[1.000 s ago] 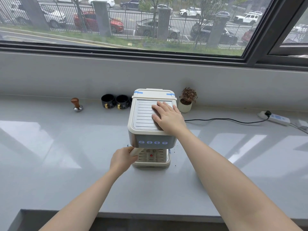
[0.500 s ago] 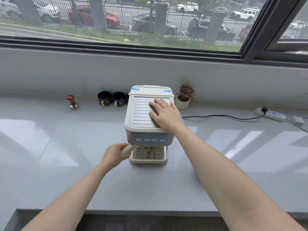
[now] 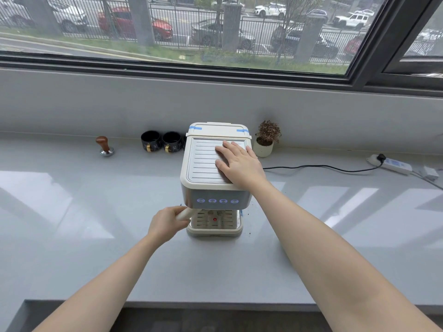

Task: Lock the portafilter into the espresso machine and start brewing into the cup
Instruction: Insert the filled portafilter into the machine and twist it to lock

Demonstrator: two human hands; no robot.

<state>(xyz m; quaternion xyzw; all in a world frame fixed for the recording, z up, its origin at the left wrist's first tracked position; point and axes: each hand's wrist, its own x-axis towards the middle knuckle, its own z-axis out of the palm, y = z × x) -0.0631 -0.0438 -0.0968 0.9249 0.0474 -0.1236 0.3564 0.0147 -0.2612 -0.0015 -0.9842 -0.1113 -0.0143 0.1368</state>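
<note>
A cream espresso machine [image 3: 203, 164] stands on the grey counter [image 3: 72, 212] with several lit blue buttons [image 3: 217, 201] on its front. My right hand [image 3: 239, 164] lies flat on its ribbed top, fingers spread. My left hand [image 3: 167, 222] grips the cream portafilter handle [image 3: 184, 213], which sticks out to the left from under the machine's head. The portafilter's basket is hidden beneath the machine. The drip tray [image 3: 213, 232] below shows a red dot; no cup stands on it. Two black cups [image 3: 161, 141] sit behind the machine to the left.
A wooden-topped tamper [image 3: 104, 146] stands at the far left of the counter. A small potted plant [image 3: 265, 140] sits right of the machine. A black cable [image 3: 323, 167] runs to a white power strip [image 3: 393, 164]. Coffee grounds speckle the counter near the tray.
My left hand has stayed on the portafilter handle at the machine's left; my right hand remains flat on top. The view shifted slightly.
</note>
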